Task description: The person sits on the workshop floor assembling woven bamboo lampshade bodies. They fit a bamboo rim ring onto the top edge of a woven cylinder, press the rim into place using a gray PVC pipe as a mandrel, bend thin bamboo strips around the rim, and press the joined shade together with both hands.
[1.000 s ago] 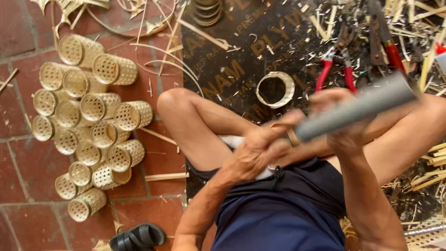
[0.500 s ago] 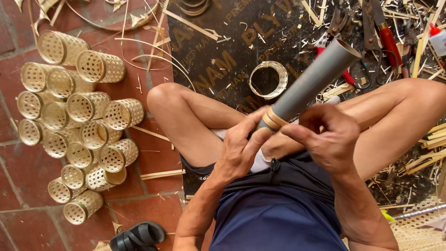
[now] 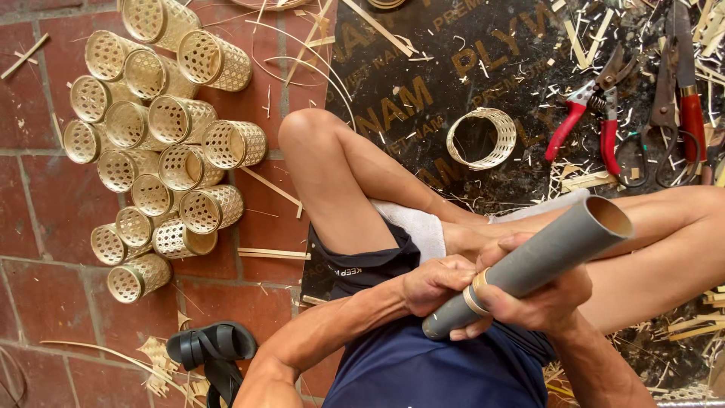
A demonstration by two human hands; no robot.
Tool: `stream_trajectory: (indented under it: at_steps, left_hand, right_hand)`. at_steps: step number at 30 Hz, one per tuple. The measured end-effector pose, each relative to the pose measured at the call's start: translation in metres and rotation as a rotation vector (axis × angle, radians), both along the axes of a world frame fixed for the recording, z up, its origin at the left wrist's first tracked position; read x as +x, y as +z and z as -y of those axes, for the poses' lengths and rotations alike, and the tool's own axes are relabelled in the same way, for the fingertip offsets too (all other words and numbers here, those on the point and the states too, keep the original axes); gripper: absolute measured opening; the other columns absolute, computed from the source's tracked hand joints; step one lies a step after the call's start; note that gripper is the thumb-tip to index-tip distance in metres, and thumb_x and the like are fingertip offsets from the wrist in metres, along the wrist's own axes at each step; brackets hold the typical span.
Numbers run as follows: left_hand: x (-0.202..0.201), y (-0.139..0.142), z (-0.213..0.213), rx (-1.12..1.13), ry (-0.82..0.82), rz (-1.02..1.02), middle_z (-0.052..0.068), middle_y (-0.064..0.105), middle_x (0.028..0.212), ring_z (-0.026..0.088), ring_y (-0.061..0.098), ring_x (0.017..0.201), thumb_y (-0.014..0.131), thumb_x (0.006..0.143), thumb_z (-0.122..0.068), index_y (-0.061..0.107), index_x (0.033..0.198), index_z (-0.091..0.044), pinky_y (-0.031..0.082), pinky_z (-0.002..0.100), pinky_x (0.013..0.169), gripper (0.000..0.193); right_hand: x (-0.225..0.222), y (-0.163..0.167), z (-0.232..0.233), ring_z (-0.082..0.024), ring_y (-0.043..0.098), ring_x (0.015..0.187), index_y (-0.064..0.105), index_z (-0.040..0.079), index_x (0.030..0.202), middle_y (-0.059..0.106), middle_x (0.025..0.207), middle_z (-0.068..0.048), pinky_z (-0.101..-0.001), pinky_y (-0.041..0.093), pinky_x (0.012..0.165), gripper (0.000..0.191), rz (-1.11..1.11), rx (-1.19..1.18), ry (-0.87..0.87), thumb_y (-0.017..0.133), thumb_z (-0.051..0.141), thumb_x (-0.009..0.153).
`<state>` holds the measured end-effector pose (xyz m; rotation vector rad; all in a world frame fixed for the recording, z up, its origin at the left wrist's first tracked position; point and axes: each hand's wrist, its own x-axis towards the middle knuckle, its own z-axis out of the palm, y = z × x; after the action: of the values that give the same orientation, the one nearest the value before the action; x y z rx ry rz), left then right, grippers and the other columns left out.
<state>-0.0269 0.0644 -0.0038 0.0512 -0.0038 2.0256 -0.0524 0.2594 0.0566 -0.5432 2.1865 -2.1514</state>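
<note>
Fingers: both hands' fingers clenched around the grey tube, at the pale band.
Left hand: grips tube's lower end.
Right hand: wraps the middle.
Tube: slanted above lap.
Floor: woven baskets, pliers.

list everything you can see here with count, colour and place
woven cylinders: about sixteen, pale gold, heaped on brick floor at left
woven ring: one, pale, on dark board
grey tube: one, across lap, thin pale band around it
pruning shears: one, red handles, upper right
scissors: one, dark, far right
sandal: one, black, bottom
white cloth: one, on thigh
left hand: grip on tube's near end
right hand: grip around tube at band
</note>
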Motion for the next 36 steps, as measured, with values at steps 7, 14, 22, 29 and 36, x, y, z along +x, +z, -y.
stream_trajectory:
  at_steps: [7,14,22,29,36]
  left_hand:
    - [-0.042,0.022,0.053,-0.983,0.397,-0.698,0.011,0.067,0.101,0.014,0.061,0.087,0.054,0.117,-0.043,0.065,0.13,0.002,0.052,0.03,0.079,0.047]
    - [-0.083,0.032,0.13,-1.19,0.289,-0.478,0.009,0.069,0.086,0.016,0.064,0.066,0.049,0.107,-0.047,0.062,0.116,0.003,0.052,0.031,0.059,0.052]
    - [-0.208,-0.01,0.281,-2.283,0.547,-0.799,0.007,0.065,0.08,0.014,0.057,0.066,0.06,0.106,-0.039,0.071,0.106,-0.006,0.045,0.037,0.055,0.034]
    - [-0.243,-0.047,0.291,-2.53,0.114,-0.932,0.021,0.07,0.083,0.033,0.068,0.079,0.065,0.099,-0.046,0.076,0.113,-0.005,0.051,0.047,0.075,0.045]
    - [-0.173,0.04,0.148,-1.689,0.698,-1.137,0.012,0.075,0.116,0.017,0.068,0.1,0.063,0.108,-0.018,0.075,0.12,0.001,0.054,0.028,0.09,0.026]
  right_hand:
    - [-0.05,-0.015,0.044,-0.013,0.066,0.107,0.049,0.0,0.14,0.067,0.117,-0.007,-0.0277,0.056,0.098,0.073,0.262,-0.399,-0.015,0.084,0.037,0.088]
    - [-0.065,-0.017,0.07,-0.019,0.063,0.076,0.071,0.001,0.111,0.064,0.112,-0.016,-0.0332,0.053,0.068,0.029,-0.233,0.286,0.019,0.083,0.003,0.085]
    - [-0.045,-0.026,0.056,-0.021,0.072,0.084,0.068,-0.003,0.109,0.073,0.098,-0.011,-0.0328,0.059,0.076,0.017,-0.131,-0.093,-0.07,0.075,0.008,0.098]
    - [-0.029,-0.034,0.042,-0.015,0.063,0.068,0.072,-0.003,0.105,0.068,0.08,-0.009,-0.0292,0.05,0.062,0.016,0.005,0.003,-0.221,0.077,0.007,0.093]
    - [-0.058,-0.028,0.049,-0.02,0.063,0.065,0.07,0.0,0.103,0.063,0.077,-0.009,-0.0338,0.049,0.059,0.013,-0.229,0.13,-0.186,0.078,0.001,0.093]
